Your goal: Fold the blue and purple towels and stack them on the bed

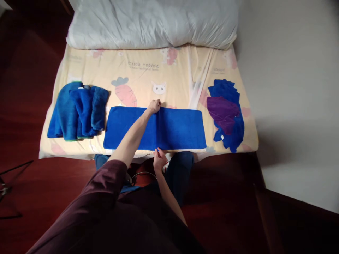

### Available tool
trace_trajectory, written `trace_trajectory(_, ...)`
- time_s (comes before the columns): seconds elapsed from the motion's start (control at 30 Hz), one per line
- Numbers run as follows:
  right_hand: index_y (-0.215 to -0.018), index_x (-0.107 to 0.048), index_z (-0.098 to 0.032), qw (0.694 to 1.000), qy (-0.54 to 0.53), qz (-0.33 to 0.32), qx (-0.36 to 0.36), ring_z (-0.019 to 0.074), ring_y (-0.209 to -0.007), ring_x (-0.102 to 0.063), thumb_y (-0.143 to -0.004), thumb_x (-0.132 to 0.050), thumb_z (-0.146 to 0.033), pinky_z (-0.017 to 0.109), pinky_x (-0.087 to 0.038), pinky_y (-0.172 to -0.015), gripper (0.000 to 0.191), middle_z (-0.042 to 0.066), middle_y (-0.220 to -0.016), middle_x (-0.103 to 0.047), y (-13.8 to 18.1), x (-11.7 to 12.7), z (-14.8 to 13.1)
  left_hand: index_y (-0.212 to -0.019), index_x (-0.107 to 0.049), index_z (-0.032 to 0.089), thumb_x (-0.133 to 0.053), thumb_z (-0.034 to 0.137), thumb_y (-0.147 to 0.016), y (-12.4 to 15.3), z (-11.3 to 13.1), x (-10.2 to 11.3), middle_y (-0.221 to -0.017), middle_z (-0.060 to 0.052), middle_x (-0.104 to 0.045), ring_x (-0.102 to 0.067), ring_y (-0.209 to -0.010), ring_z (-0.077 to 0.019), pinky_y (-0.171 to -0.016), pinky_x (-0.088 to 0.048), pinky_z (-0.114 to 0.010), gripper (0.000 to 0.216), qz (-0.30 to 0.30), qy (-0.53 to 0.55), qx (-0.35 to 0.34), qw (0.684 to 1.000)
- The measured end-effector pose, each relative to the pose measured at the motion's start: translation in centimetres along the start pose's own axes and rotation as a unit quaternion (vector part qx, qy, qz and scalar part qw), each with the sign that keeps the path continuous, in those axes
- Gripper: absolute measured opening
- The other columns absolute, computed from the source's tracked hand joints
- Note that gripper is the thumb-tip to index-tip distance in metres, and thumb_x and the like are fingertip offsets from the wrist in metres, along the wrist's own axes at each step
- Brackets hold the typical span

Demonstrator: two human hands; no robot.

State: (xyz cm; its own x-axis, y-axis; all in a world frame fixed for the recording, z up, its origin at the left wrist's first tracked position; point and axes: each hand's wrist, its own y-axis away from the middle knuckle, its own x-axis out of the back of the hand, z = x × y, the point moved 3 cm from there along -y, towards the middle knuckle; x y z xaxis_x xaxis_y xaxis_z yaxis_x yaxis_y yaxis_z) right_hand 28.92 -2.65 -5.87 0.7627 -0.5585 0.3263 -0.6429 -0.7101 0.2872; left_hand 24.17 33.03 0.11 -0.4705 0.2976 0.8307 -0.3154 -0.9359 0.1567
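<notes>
A blue towel (182,128) lies spread as a long rectangle along the bed's front edge, with a raised crease down its middle. At the far end of that crease, my left hand (154,106) is closed on the towel's back edge. Opposite it, my right hand (159,159) pinches the front edge at the same crease. My left forearm hides a strip of the towel's left half.
To the left lie several folded blue towels (70,113), overlapping. On the right, a purple cloth (222,111) rests on crumpled blue cloths (234,135). A pale quilt (153,24) covers the back of the patterned bed sheet (100,70). A wall (296,98) rises at right.
</notes>
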Motion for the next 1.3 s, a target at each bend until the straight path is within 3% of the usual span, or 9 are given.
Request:
trace_trajectory(0.17,-0.111,-0.077,-0.015,1.0,0.02,-0.01,0.002,0.024,-0.085,-0.079,-0.091,-0.064,-0.037,0.032,-0.061,-0.085,0.032,0.01,-0.095,-0.081,1.0,1.2,-1.2,-0.113,-0.072,0.009,-0.056,0.009,-0.082,1.2,1.9,2.4,-0.101,-0.017,-0.077,-0.07,-0.099,-0.0272,-0.097,-0.052,-0.037,0.036,0.031,0.039,-0.02,0.999)
trace_trajectory(0.3,-0.117,-0.075,-0.016,0.997,0.061,-0.01,0.036,0.0248,-0.089,-0.077,-0.093,-0.063,-0.041,0.034,-0.061,-0.085,0.037,0.012,-0.105,-0.079,1.5,2.9,-3.1,-0.104,-0.074,0.01,-0.057,0.011,-0.081,2.8,3.9,5.8,-0.097,-0.015,-0.078,-0.071,-0.096,-0.0261,-0.096,-0.053,-0.038,0.029,0.052,0.064,-0.037,0.996)
trace_trajectory(0.53,-0.109,-0.076,-0.013,0.979,0.041,0.029,0.196,0.0293,-0.099,-0.075,-0.092,-0.063,-0.053,0.04,-0.059,-0.095,0.045,0.019,-0.111,-0.077,0.8,8.3,-9.0,-0.096,-0.075,0.013,-0.06,0.02,-0.084,6.6,7.7,14.2,-0.094,-0.011,-0.077,-0.07,-0.088,-0.0224,-0.09,-0.053,-0.033,0.02,0.127,0.112,-0.084,0.982)
trace_trajectory(0.7,-0.104,-0.076,-0.013,0.954,-0.051,0.048,0.293,0.029,-0.091,-0.075,-0.085,-0.07,-0.059,0.043,-0.061,-0.091,0.05,0.019,-0.103,-0.078,-2.8,13.8,-16.5,-0.093,-0.073,0.013,-0.061,0.027,-0.085,10.8,8.6,21.7,-0.089,-0.009,-0.075,-0.068,-0.084,-0.0204,-0.085,-0.054,-0.032,0.021,0.196,0.182,-0.143,0.953)
trace_trajectory(0.87,-0.103,-0.077,-0.014,0.914,-0.106,0.019,0.39,0.0264,-0.089,-0.075,-0.077,-0.08,-0.053,0.042,-0.063,-0.088,0.048,0.016,-0.099,-0.078,-7.5,18.9,-28.0,-0.092,-0.072,0.014,-0.071,0.041,-0.083,15.7,8.3,29.1,-0.09,-0.009,-0.076,-0.069,-0.088,-0.021,-0.084,-0.055,-0.031,0.029,0.256,0.272,-0.195,0.907)
trace_trajectory(0.97,-0.102,-0.077,-0.016,0.894,-0.122,-0.013,0.431,0.0246,-0.091,-0.076,-0.075,-0.084,-0.052,0.039,-0.063,-0.089,0.045,0.012,-0.097,-0.079,-9.6,20.6,-34.5,-0.096,-0.072,0.014,-0.077,0.051,-0.078,18.7,8.6,32.7,-0.093,-0.011,-0.076,-0.07,-0.091,-0.0228,-0.084,-0.056,-0.032,0.042,0.272,0.3,-0.224,0.886)
trace_trajectory(1.13,-0.099,-0.077,-0.018,0.874,-0.153,-0.045,0.459,0.0241,-0.093,-0.077,-0.078,-0.082,-0.055,0.04,-0.064,-0.087,0.043,0.009,-0.096,-0.079,-10.1,20.9,-41.7,-0.1,-0.073,0.014,-0.084,0.06,-0.071,23.2,9.1,36.6,-0.099,-0.012,-0.077,-0.071,-0.097,-0.0253,-0.086,-0.058,-0.035,0.055,0.288,0.31,-0.249,0.871)
trace_trajectory(1.3,-0.095,-0.078,-0.018,0.869,-0.143,-0.069,0.468,0.0232,-0.086,-0.077,-0.075,-0.086,-0.05,0.039,-0.065,-0.083,0.039,0.008,-0.09,-0.079,-8.5,20.8,-44.2,-0.101,-0.072,0.014,-0.089,0.064,-0.065,25.4,8.5,38.4,-0.096,-0.012,-0.076,-0.071,-0.094,-0.0231,-0.085,-0.059,-0.033,0.064,0.283,0.316,-0.255,0.869)
